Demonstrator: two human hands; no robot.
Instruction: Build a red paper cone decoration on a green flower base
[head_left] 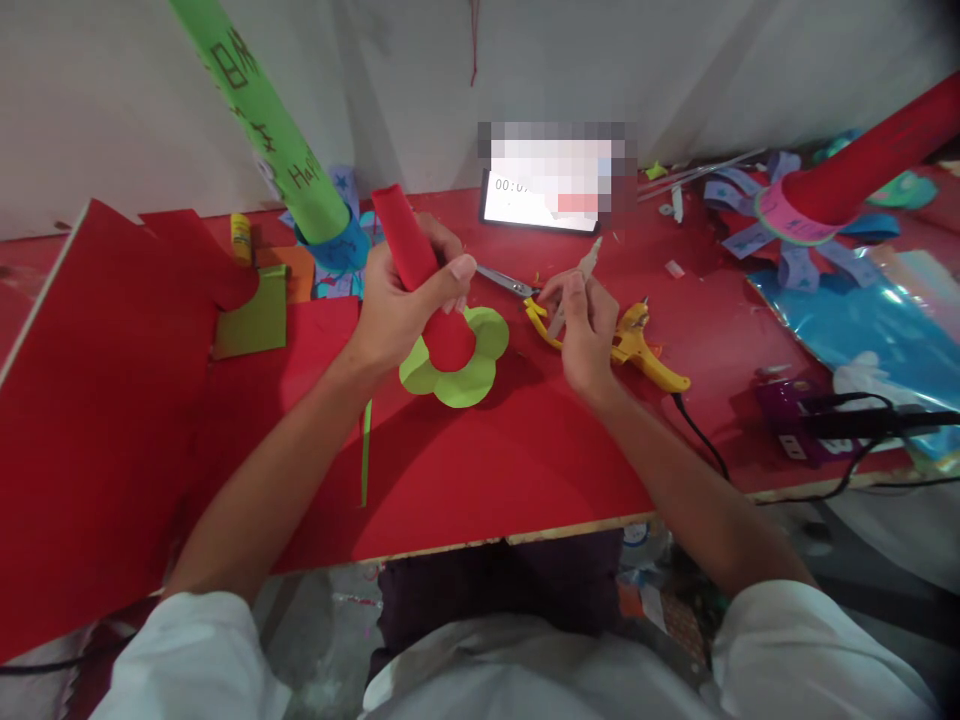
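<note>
Clasping the red tube (405,238) in your left hand (397,308), long axis running eleven to five o'clock, you pinch a pale slender stick (590,260) in your right hand (588,325) at the tube's three o'clock.

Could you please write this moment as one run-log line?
left hand: holding red paper roll; right hand: holding pale stick; green paper flower: near left hand; scissors: between hands; glue gun: beside right hand
</note>
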